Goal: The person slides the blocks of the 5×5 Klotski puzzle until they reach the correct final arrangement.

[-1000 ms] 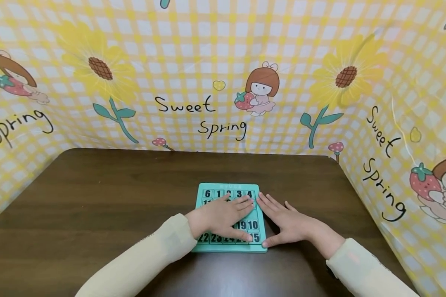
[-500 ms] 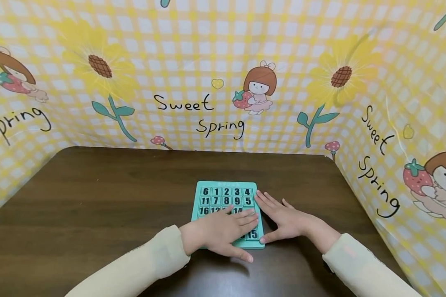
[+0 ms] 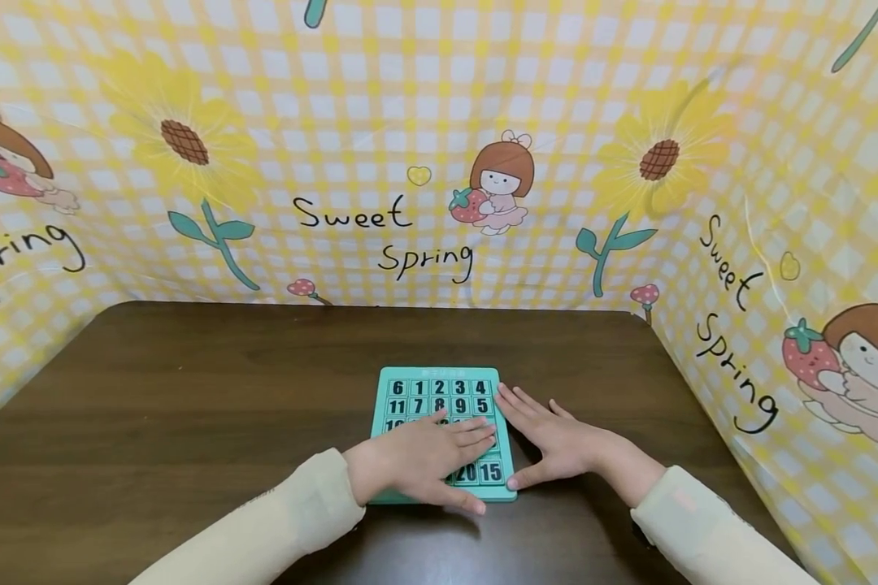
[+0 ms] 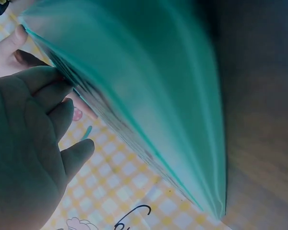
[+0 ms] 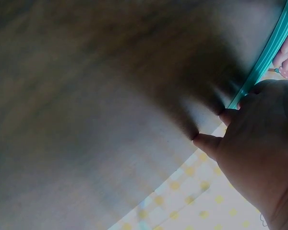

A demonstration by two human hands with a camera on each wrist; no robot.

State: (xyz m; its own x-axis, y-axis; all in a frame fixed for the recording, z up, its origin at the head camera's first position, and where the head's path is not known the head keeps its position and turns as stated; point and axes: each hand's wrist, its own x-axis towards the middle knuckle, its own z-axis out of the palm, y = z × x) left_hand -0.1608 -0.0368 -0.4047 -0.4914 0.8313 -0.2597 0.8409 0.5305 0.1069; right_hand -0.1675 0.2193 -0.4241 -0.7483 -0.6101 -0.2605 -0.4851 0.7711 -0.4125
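Note:
A turquoise number sliding puzzle point(image 3: 439, 373) lies flat on the dark wooden table. Its top row reads 6, 1, 2, 3, 4, and the row below starts with 11 and 7; tiles 20 and 15 show at the lower right. My left hand point(image 3: 428, 459) spreads over the lower half, fingertips on the tiles at the right, covering most of the middle rows. Its thumb reaches past the near edge. My right hand point(image 3: 556, 443) rests along the puzzle's right side, fingertips at the upper edge, thumb at the near corner. The left wrist view shows the puzzle's side point(image 4: 134, 86) beside my palm.
Bare wood of the table point(image 3: 190, 406) extends left and behind the puzzle. A yellow checked cloth point(image 3: 336, 122) with flowers and "Sweet Spring" lettering hangs round the back and both sides.
My left hand has slid toward the puzzle's near edge, then slightly back, uncovering numbers in the upper rows. My right hand stays at the right side. The head view has shifted a little.

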